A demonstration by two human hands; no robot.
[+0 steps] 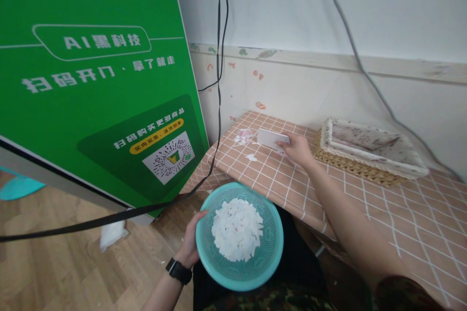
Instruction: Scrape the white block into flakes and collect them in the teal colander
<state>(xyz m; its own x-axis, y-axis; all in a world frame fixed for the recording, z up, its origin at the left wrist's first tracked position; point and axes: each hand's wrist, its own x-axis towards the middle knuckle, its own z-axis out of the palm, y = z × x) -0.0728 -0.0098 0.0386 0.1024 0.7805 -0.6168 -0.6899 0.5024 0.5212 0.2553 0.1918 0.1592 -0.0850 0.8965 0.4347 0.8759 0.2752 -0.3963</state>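
My left hand (191,238), with a black watch on its wrist, grips the rim of a teal plastic colander (276,238). Inside it lies a heap of torn white paper scraps (237,228). Over the checked tablecloth, my right hand (297,148) is closed on the end of a flat white rectangular piece (268,138); its exact kind does not show. Left of that piece sit some pinkish-white paper scraps (243,136), and a small white scrap (251,157) lies nearer the table's front edge. More pinkish bits are partly hidden under my right hand.
A wicker basket (368,170) with a cloth lining stands on the table (365,194) against the wall. On the left rises a green cabinet panel (91,92) with white lettering. A black cable (146,210) hangs down and crosses left of the colander. Something white (112,234) lies on the floor.
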